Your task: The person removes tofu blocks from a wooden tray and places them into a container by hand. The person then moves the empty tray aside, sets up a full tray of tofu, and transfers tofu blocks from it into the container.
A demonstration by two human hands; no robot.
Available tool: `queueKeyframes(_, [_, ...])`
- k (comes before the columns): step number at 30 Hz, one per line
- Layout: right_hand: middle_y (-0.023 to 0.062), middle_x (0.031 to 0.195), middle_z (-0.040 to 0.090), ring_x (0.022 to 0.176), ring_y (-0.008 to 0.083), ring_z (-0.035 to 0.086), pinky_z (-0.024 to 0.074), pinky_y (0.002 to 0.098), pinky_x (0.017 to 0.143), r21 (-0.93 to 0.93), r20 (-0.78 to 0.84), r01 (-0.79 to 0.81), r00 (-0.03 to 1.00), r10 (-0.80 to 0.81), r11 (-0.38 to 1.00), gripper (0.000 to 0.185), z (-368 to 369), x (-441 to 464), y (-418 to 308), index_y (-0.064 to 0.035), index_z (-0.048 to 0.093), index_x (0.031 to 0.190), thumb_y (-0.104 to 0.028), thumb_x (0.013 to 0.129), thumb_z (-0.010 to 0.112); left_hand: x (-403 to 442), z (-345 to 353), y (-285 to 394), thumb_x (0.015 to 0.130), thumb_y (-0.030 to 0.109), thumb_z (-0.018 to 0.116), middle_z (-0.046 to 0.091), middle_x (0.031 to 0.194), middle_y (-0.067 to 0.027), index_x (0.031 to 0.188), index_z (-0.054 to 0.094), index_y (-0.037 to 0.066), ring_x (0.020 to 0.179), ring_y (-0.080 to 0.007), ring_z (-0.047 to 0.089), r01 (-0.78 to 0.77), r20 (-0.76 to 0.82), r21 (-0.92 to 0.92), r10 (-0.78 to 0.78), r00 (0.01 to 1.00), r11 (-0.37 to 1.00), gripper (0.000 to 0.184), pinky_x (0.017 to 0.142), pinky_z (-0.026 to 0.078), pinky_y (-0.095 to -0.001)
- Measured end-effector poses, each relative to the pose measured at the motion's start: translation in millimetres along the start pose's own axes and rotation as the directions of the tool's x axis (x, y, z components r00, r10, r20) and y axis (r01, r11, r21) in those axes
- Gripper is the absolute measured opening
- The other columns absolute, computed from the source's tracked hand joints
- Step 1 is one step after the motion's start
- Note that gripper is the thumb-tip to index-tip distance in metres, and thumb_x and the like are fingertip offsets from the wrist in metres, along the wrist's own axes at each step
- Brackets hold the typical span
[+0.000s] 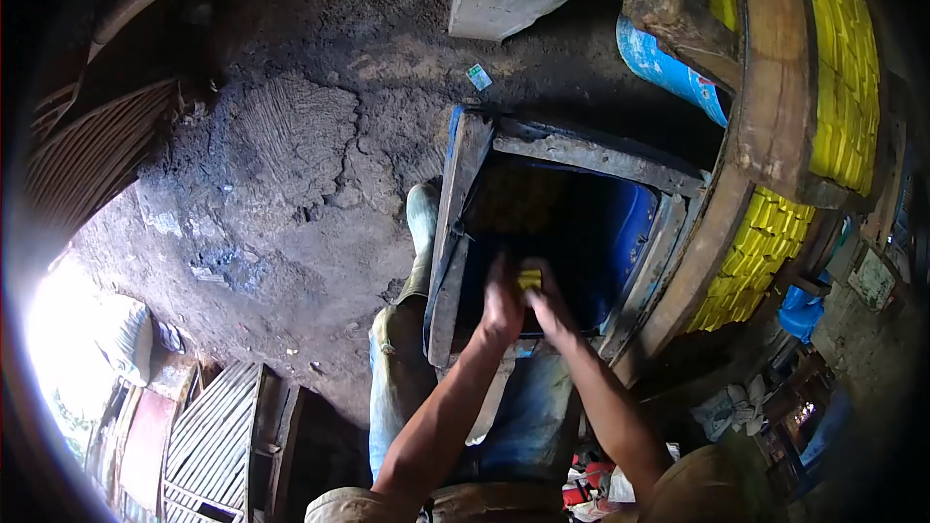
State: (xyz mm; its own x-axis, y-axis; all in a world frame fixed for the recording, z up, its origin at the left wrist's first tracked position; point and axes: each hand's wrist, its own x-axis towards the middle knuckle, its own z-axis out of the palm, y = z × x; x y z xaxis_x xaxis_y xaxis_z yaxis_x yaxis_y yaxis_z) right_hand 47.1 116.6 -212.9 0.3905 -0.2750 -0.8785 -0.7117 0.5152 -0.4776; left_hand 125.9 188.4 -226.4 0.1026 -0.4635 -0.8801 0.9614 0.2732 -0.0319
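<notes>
Wood-framed bin, hands over the opening, yellow block between them.
Ground (291, 165) extends open from frame center to left; the rack (775, 68) of yellow pieces curves close along the bin's (581, 155) right edge. Left hand (544, 298) and right hand (501, 298) meet over the bin's lower part, near its lower edge; blur hides whether the fingers clamp. Yellow block (529, 279): between the hands. Card (479, 76), upper center: print too small to read.
</notes>
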Motion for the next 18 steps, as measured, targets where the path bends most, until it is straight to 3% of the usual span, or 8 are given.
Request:
queueKeyframes(2, [0.0107, 0.112, 0.057, 0.106, 0.021, 0.055, 0.0447, 0.0334, 0.09, 0.008, -0.011, -0.051, 0.999, 0.051, 0.999, 0.042, 5.4, 37.5, 2.7, -0.0045, 0.048, 0.124, -0.003, 0.083, 0.051, 9.8, -12.8, -9.6, 0.1, 0.039, 0.039, 0.057, 0.123, -0.0111, 0.124, 0.052, 0.002, 0.109, -0.0234, 0.055, 0.046, -0.068, 0.012, -0.045, 0.997, 0.999, 0.046, 0.095, 0.043, -0.0354])
queueKeyframes(3, [0.0098, 0.108, 0.059, 0.1, 0.0211, 0.057, 0.0462, 0.033, 0.087, 0.023, -0.114, -0.054, 0.992, 0.056, 0.998, 0.038, 11.6, 57.0, 6.6, -0.0039, 0.05, 0.122, -0.004, 0.084, 0.051, 10.4, -20.2, -19.3, 0.1, 0.041, 0.037, 0.051, 0.133, -0.0141, 0.131, 0.047, -0.001, 0.121, -0.0243, 0.048, -0.095, -0.07, 0.176, 0.109, 0.992, 0.98, 0.054, 0.102, 0.038, -0.0348])
queueKeyframes(4, [0.0089, 0.103, 0.061, 0.095, 0.0213, 0.059, 0.0477, 0.0327, 0.084, 0.038, -0.215, -0.054, 0.975, 0.061, 0.998, 0.035, 17.7, 76.6, 10.9, -0.0034, 0.053, 0.121, -0.005, 0.085, 0.052, 8.7, -32.3, -28.4, 0.1, 0.044, 0.035, 0.044, 0.143, -0.0171, 0.138, 0.043, -0.004, 0.132, -0.0253, 0.041, -0.228, -0.047, 0.337, 0.258, 0.965, 0.914, 0.061, 0.108, 0.032, -0.0343])
queueKeyframes(5, [0.0091, 0.103, 0.061, 0.095, 0.0214, 0.059, 0.0479, 0.0329, 0.083, -0.014, -0.296, -0.023, 0.955, 0.018, 1.0, 0.035, 21.2, 93.5, 16.1, -0.0033, 0.053, 0.12, -0.005, 0.085, 0.052, -0.5, -57.6, -32.2, 0.101, 0.044, 0.033, 0.028, 0.152, -0.0217, 0.144, 0.03, -0.005, 0.138, -0.0298, 0.032, -0.127, -0.024, 0.63, 0.183, 0.983, 0.766, 0.065, 0.111, 0.028, -0.0352])
queueKeyframes(8, [0.0097, 0.103, 0.061, 0.094, 0.0217, 0.06, 0.0483, 0.0333, 0.082, -0.327, -0.36, 0.019, 0.922, -0.144, 0.945, 0.034, 24.5, 109.5, 32.6, -0.003, 0.054, 0.119, -0.005, 0.085, 0.054, -77.6, 16.9, 22.4, 0.095, 0.036, 0.047, 0.019, 0.154, -0.0208, 0.149, 0.014, -0.001, 0.144, -0.0301, 0.014, -0.222, 0.081, 0.839, 0.289, 0.954, 0.497, 0.074, 0.116, 0.016, -0.0374])
queueKeyframes(12, [0.0104, 0.103, 0.062, 0.094, 0.0221, 0.061, 0.049, 0.034, 0.081, -0.613, -0.318, 0.016, 0.91, -0.265, 0.79, 0.033, 20.0, 103.5, 56.7, -0.0025, 0.056, 0.118, -0.006, 0.085, 0.055, -116.2, 13.0, 43.4, 0.088, 0.025, 0.053, 0.033, 0.147, -0.0231, 0.144, 0.027, -0.005, 0.14, -0.0323, 0.028, -0.271, 0.167, 0.772, 0.228, 0.959, 0.575, 0.069, 0.114, 0.022, -0.0377])
queueKeyframes(15, [0.011, 0.104, 0.062, 0.093, 0.0224, 0.061, 0.0495, 0.0345, 0.08, -0.673, -0.306, 0.005, 0.909, -0.284, 0.74, 0.032, 16.6, 101.0, 72.9, -0.0022, 0.057, 0.117, -0.007, 0.084, 0.057, -124.9, -4.1, 53.3, 0.086, 0.028, 0.056, 0.027, 0.153, -0.0174, 0.146, 0.025, -0.002, 0.143, -0.0283, 0.021, -0.283, 0.235, 0.711, 0.163, 0.958, 0.643, 0.074, 0.116, 0.014, -0.0414])
queueKeyframes(18, [0.0116, 0.104, 0.063, 0.093, 0.0227, 0.062, 0.05, 0.035, 0.079, -0.703, -0.294, 0.004, 0.909, -0.296, 0.711, 0.032, 14.8, 102.2, 81.6, -0.0019, 0.058, 0.116, -0.007, 0.084, 0.058, -132.4, 2.0, 66.7, 0.085, 0.03, 0.058, 0.03, 0.151, -0.0187, 0.143, 0.032, -0.001, 0.141, -0.029, 0.025, -0.284, 0.249, 0.687, 0.151, 0.957, 0.669, 0.07, 0.114, 0.019, -0.0416])
